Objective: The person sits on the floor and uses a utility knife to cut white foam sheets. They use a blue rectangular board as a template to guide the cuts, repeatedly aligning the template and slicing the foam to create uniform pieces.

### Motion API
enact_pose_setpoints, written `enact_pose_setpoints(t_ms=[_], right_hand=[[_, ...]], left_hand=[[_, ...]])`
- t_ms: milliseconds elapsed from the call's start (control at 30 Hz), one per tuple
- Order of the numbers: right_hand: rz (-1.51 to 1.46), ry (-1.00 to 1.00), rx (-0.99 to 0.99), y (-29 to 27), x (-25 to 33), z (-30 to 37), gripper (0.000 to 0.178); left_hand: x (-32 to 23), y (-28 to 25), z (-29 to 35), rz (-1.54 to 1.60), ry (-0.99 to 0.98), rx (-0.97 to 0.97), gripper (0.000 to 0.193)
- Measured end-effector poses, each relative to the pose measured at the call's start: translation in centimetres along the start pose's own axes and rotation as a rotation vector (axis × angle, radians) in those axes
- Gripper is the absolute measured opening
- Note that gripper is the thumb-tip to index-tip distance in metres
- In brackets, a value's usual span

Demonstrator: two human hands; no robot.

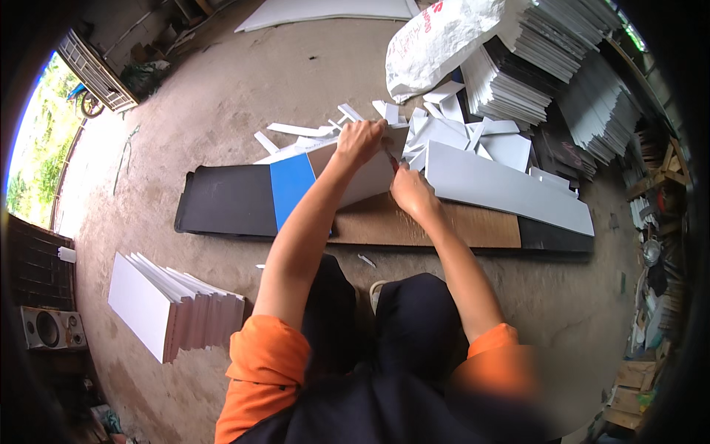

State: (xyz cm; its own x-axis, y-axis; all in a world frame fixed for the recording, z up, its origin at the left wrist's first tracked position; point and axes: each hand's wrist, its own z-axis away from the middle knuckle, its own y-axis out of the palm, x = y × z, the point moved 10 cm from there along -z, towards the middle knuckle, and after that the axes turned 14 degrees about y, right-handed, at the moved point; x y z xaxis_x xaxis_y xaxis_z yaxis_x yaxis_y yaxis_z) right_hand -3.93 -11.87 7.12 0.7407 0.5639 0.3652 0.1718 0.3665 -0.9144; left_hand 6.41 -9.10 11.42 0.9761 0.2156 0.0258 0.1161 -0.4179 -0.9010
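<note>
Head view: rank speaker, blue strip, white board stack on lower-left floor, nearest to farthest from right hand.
1. Blue strip: left of the right hand.
2. White board stack: lower left, on the floor.
3. Speaker: near left edge.

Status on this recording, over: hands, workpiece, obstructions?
Left hand at far edge of pale sheet, grip unclear. Right hand closed on red-handled tool. Sheet overlaps brown panel. White offcuts scattered just beyond.
</note>
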Motion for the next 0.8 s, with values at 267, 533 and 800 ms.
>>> enact_pose_setpoints(t_ms=[267, 533, 800], right_hand=[[0.104, -0.056, 0.103, 3.1, 0.1, -2.4, 0.022], [-0.01, 0.013, 0.084, 3.1, -0.6, -2.5, 0.024], [0.016, -0.073, 0.113, 3.0, -0.9, -1.5, 0.029]], left_hand=[[-0.5, 0.8, -0.3, 0.083, 0.036, 0.065, 0.037], [0.6, 1.0, -0.5, 0.06, -0.055, 0.13, 0.029], [0.7, 0.8, -0.4, 0.072, -0.099, 0.09, 0.025]])
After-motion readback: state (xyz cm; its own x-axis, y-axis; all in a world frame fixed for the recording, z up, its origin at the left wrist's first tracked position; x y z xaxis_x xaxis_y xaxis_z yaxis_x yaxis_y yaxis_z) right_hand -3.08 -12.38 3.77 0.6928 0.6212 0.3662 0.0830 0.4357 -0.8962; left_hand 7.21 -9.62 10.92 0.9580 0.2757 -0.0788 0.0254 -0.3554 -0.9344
